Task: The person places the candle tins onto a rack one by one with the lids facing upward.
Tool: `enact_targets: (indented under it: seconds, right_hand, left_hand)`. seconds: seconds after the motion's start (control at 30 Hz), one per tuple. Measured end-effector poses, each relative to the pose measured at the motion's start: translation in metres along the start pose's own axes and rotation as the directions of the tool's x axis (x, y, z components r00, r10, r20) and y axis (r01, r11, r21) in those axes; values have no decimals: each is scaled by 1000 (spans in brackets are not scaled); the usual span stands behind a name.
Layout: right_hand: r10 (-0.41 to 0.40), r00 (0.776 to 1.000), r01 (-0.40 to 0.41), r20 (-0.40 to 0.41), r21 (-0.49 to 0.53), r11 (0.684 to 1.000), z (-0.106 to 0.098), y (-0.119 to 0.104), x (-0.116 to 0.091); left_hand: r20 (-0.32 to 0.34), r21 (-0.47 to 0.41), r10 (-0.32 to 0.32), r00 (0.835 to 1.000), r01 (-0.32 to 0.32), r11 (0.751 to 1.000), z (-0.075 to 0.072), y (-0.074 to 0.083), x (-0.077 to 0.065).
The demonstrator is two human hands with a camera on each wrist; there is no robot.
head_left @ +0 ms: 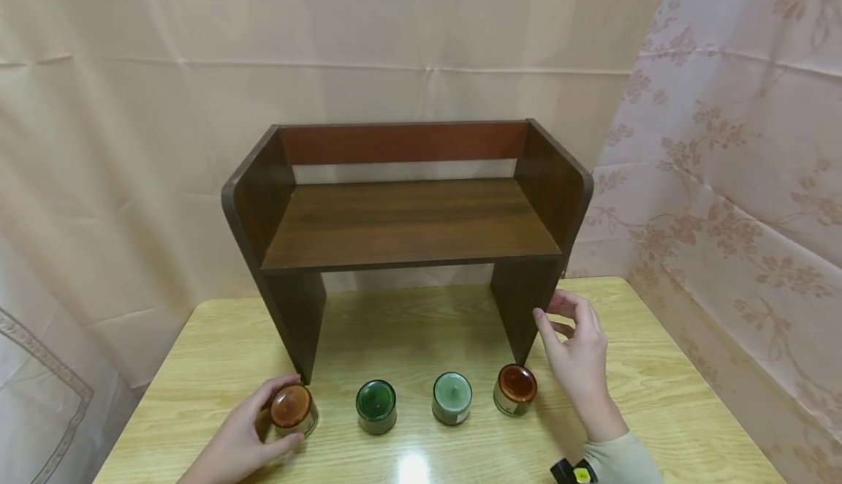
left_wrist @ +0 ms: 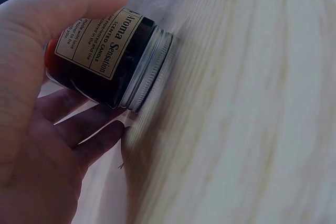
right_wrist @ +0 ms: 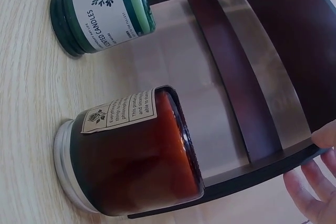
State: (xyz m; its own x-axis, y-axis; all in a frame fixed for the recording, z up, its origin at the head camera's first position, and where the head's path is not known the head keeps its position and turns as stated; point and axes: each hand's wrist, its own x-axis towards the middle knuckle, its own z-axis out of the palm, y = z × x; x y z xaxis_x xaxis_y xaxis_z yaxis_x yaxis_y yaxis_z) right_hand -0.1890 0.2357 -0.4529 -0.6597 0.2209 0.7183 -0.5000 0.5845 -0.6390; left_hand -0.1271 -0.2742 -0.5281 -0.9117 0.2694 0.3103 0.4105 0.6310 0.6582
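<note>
My left hand (head_left: 246, 425) curls round an amber glass candle jar (head_left: 291, 406) at the front left, thumb on one side and fingers on the other. In the left wrist view this scented candle (left_wrist: 100, 56) shows a cream label and rests with its silver lid down on the table. On the right, my right hand (head_left: 579, 349) pinches the front edge of the side panel of a dark brown wooden shelf (head_left: 408, 224). The right wrist view shows the thumb and fingers on opposite sides of that panel's edge (right_wrist: 252, 179).
Between the hands stand a dark green candle jar (head_left: 376, 405), a pale green one (head_left: 452, 398) and a second amber one (head_left: 515, 389), in a row before the shelf. All are on a light wood table (head_left: 408, 323). Beige cloth (head_left: 395, 31) hangs behind, flowered cloth (head_left: 737, 177) at right.
</note>
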Motion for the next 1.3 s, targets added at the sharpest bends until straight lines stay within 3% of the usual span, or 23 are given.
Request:
enact_targets:
  seconds: [0.43,0.7,0.93,1.17,1.3]
  right_hand:
    - [18,1000,-18,7,23,1000,1,-1,0]
    - [32,999,-32,10,24,999,0,-1,-1]
    - [33,999,-34,10,26,999,0,-1,-1]
    - [19,1000,-19,12,20,1000,0,-1,0]
    - [20,1000,-21,10,21,1000,0,-1,0]
  left_hand:
    - [38,-13,-65,997,66,998,-2,2,-1]
    - [14,-6,-24,1000,24,1000,0,1,-2]
    - [13,7,-25,1000,25,1000,0,1,-2]
    - [-15,10,23,1000,-23,1000,2,-1,-1]
    - [-8,-15,1,1000,-1,1000,2,-1,0]
